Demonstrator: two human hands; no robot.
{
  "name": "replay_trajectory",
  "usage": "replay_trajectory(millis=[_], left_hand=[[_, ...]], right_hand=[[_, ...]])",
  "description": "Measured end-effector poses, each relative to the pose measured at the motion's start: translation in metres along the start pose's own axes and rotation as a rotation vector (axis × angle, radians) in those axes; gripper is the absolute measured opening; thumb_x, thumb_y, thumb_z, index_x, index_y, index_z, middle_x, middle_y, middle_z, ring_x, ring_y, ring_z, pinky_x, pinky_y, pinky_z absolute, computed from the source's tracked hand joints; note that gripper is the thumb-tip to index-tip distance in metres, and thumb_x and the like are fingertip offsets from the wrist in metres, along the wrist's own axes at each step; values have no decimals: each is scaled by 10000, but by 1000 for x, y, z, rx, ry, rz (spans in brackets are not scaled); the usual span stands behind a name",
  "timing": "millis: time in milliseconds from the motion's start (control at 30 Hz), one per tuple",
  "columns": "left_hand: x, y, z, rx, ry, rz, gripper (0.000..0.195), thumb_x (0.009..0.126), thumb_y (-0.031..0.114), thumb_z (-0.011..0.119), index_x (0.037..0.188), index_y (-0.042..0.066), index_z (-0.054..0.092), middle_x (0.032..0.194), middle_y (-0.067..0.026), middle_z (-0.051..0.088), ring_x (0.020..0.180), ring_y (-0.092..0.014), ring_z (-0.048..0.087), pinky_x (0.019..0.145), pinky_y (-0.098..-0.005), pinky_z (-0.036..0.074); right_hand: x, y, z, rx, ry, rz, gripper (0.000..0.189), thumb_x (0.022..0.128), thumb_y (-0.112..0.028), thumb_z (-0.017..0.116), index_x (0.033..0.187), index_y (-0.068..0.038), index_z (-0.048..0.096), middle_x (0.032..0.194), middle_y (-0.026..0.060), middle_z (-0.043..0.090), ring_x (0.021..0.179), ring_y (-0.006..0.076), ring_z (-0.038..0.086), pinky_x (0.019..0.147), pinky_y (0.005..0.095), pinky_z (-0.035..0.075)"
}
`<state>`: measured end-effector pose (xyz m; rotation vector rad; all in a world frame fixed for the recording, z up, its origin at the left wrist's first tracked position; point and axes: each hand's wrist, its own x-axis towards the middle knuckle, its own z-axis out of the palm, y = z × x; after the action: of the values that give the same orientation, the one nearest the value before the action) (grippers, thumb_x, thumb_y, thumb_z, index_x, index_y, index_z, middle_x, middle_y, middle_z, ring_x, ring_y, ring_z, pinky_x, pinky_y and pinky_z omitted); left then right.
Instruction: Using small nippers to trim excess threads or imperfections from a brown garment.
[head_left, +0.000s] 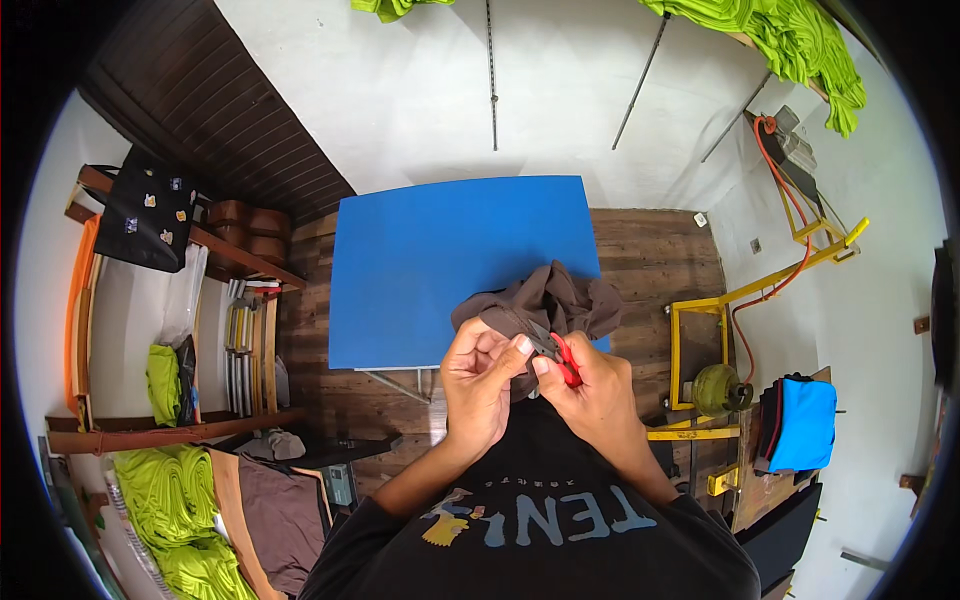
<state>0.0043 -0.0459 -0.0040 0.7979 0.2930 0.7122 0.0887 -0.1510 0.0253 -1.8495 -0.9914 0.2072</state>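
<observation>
A bunched piece of brown fabric (559, 292) is held up in front of my chest, over the near right edge of a blue tabletop (420, 255). My left hand (484, 375) pinches the cloth's edge between thumb and fingers. In my right hand (592, 382) is a pair of red-handled thread snips (568, 364). Their dark blades point up and left and meet the cloth edge beside my left thumb. Whether the blades are parted is too small to tell. Part of the cloth hangs down behind my hands.
On the left, shelves hold lime-green fabric (169, 510) and folded brown cloth (277, 517); a black tote bag (146, 214) hangs above. To the right stand a yellow metal frame (675, 352), a green gas cylinder (716, 390) with an orange hose, and a blue garment stack (802, 424).
</observation>
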Motion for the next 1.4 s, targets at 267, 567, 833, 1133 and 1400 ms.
replay_trajectory(millis=[267,567,833,1133,1400], left_hand=[[-3,2,2,13,22,33,170,843,-57,637,995,-11,578,901,-61,633,808,-76,587,701,-214,485],[-5,4,5,92,48,52,125,823,-48,673,906,0,593,801,-14,611,692,-30,541,619,-173,440],[-7,4,6,92,24,39,132,830,-47,663,939,-8,600,845,-28,629,750,-52,576,690,-196,471],[-8,0,7,131,-84,76,163,848,-48,639,1010,-44,622,917,-53,646,856,-86,587,788,-231,454],[-3,-6,9,184,-95,103,172,847,-57,634,1017,-44,623,908,-37,632,853,-81,577,769,-222,445]], right_hand=[[-3,-2,0,-5,-2,-12,202,833,-172,670,833,-9,552,561,150,491,458,245,497,464,329,410],[-6,0,0,-19,27,-43,192,829,-162,664,795,-12,549,549,147,472,446,256,479,454,333,399],[-7,1,0,10,46,-53,206,831,-171,664,791,-14,537,547,147,466,446,258,480,452,336,397],[-5,2,-6,46,33,-21,233,837,-180,661,776,-11,512,549,146,443,443,251,437,450,330,383],[-4,6,-10,50,36,-23,222,841,-165,653,768,-9,513,535,140,429,437,231,430,444,325,375]])
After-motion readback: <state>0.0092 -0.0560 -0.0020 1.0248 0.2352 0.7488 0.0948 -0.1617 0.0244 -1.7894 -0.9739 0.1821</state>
